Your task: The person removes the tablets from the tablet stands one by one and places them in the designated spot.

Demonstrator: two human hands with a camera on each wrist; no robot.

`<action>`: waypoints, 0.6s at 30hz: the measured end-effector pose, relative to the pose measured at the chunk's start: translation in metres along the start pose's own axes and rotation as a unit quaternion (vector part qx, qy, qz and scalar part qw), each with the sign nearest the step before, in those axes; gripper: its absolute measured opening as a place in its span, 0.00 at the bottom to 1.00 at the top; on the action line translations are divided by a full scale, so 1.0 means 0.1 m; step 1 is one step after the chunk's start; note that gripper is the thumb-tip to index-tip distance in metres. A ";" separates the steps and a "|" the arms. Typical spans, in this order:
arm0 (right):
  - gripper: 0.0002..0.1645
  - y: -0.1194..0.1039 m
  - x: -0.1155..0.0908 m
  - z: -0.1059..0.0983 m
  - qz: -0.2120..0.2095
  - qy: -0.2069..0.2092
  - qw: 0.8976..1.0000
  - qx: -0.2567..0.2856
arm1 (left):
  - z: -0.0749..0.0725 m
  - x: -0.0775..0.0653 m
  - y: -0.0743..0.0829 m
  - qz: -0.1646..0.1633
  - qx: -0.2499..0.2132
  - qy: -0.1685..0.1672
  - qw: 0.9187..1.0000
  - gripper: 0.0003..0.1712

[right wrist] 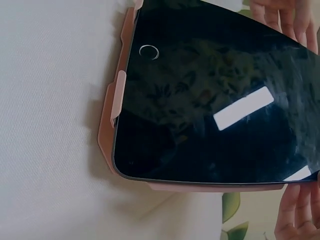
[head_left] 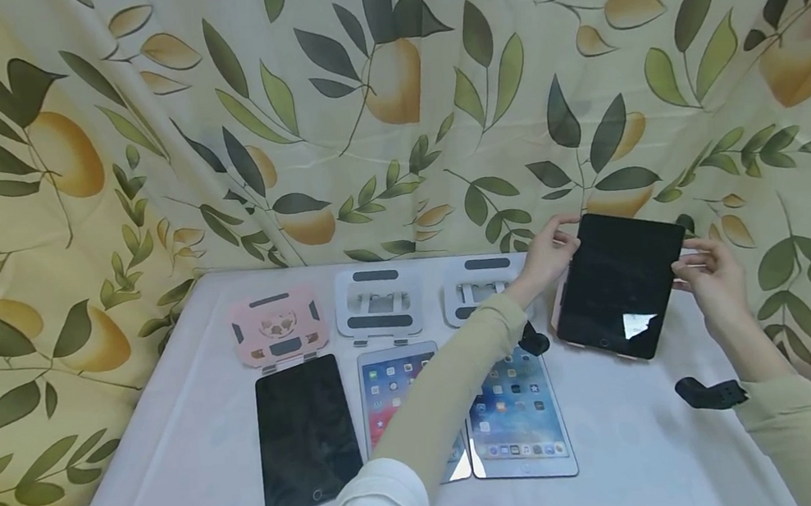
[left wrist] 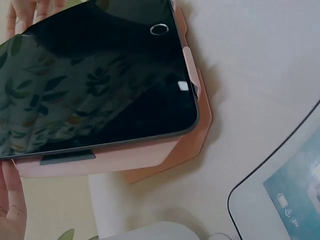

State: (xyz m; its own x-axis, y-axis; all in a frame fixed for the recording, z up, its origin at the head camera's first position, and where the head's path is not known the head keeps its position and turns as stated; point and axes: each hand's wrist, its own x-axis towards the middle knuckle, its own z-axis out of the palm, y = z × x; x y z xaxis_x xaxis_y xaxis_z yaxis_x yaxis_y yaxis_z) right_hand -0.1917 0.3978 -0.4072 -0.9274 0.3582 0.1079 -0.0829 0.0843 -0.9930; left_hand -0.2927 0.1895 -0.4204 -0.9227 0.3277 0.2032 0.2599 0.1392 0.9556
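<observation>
A black-screened tablet (head_left: 620, 284) leans on a pink tablet stand (left wrist: 145, 155) at the right end of the table. Small lips of the stand hook over the tablet's lower edge, by the home button. My left hand (head_left: 553, 258) holds the tablet's upper left edge. Opposite it, my right hand (head_left: 710, 274) grips the right edge, its fingertips at the border. The right wrist view shows the right-hand fingers (right wrist: 295, 210) at the tablet's side. Most of the stand is hidden behind the tablet.
Left of my arms, a pink stand (head_left: 281, 325) and two white stands (head_left: 381, 321) lie in a row. Before them lie a dark tablet (head_left: 308, 436) and two lit white tablets (head_left: 520, 422). My left forearm crosses over these. A leaf-patterned curtain (head_left: 396, 163) hangs behind the white table (head_left: 633, 443).
</observation>
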 end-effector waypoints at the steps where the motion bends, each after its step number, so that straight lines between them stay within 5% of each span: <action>1: 0.23 -0.01 0.00 -0.01 -0.001 -0.005 1.000 -0.011 | 0.00 0.00 0.01 0.002 0.001 0.002 1.000 0.21; 8: 0.23 -0.03 -0.05 -0.06 -0.008 -0.023 0.999 -0.041 | 0.00 -0.05 0.04 0.010 -0.014 -0.008 1.000 0.22; 18: 0.23 -0.10 -0.13 -0.03 -0.041 -0.025 0.999 -0.012 | -0.05 -0.13 0.08 0.022 -0.076 -0.022 0.997 0.22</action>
State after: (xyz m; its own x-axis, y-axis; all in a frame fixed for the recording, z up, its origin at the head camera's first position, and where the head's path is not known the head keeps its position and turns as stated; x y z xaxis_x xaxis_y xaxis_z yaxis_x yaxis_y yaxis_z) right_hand -0.1775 0.3946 -0.3988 -0.9347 0.3029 0.1861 -0.1517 0.1334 -0.9794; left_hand -0.2801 0.1818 -0.4138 -0.8972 0.3707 0.2400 0.2513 -0.0183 0.9677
